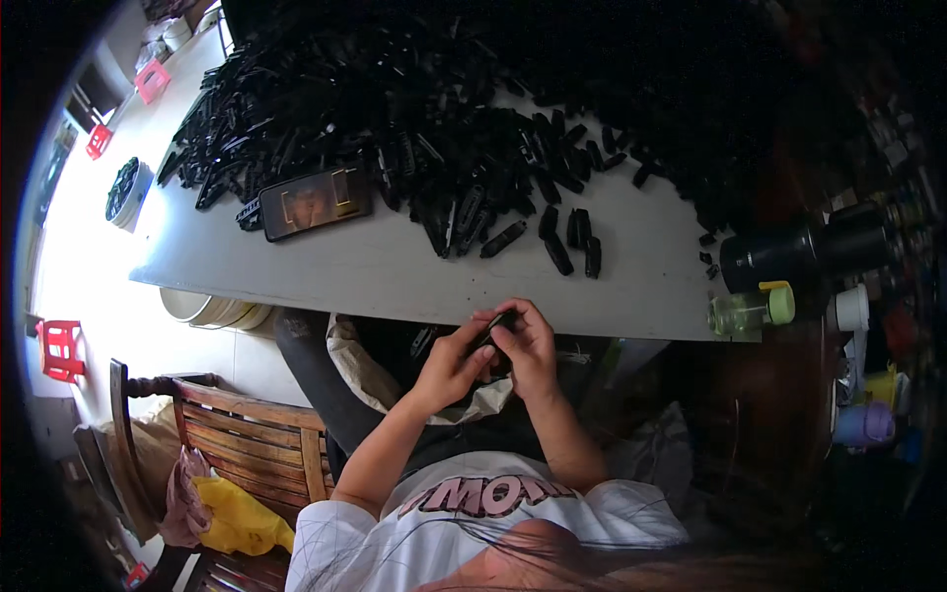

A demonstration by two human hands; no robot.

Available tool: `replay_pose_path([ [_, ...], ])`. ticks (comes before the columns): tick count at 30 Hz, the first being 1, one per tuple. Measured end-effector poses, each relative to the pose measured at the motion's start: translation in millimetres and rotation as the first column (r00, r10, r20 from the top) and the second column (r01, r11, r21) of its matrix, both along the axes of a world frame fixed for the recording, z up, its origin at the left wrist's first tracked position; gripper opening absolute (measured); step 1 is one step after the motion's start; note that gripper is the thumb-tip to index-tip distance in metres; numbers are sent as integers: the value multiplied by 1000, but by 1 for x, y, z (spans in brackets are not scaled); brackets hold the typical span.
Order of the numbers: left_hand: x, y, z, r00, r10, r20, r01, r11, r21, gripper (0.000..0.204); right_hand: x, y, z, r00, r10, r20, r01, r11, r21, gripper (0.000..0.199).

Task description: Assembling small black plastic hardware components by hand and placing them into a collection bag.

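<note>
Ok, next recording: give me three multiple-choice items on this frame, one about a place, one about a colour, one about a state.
1. Where does the phone lie?
A. on the grey table by the pile of black parts
B. on the wooden chair
C. in the person's lap

2. What colour is the cloth on the wooden chair?
A. blue
B. yellow
C. white

3. What are the hands doing?
A. resting flat on the table
B. both closed around one small black part
C. hanging empty

Answers:
1 A, the phone sits on the table at the edge of the pile.
2 B, the cloth is yellow.
3 B, the left hand and right hand meet on a black part below the table edge.
</note>
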State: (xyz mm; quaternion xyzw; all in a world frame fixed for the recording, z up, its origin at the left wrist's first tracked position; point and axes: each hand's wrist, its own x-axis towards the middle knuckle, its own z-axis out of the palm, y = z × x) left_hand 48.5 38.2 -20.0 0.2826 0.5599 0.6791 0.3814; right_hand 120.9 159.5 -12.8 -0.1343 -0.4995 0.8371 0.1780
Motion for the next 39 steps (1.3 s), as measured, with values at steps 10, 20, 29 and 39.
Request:
replay_pose_path([
  [10, -52, 91, 21, 186, 0, -983, -539, 836, -102, 40, -15, 84, 5, 794, -607, 22, 61, 116, 991, 24],
  [20, -47, 52, 7, 607, 63, -792, -303, 940, -156, 38, 0, 92, -3, 825, -564, 36, 72, 168, 983, 26],
  [29, -29, 21, 19, 859, 19, -511, -86, 991, -107, 45, 7, 66, 47, 962, 160, 220, -272, 559, 783, 22],
  [39, -20, 13, 26, 955, -84, -284, 34, 984, -176, 41, 0, 48, 56, 996, 42, 74, -85, 587, 805, 21],
])
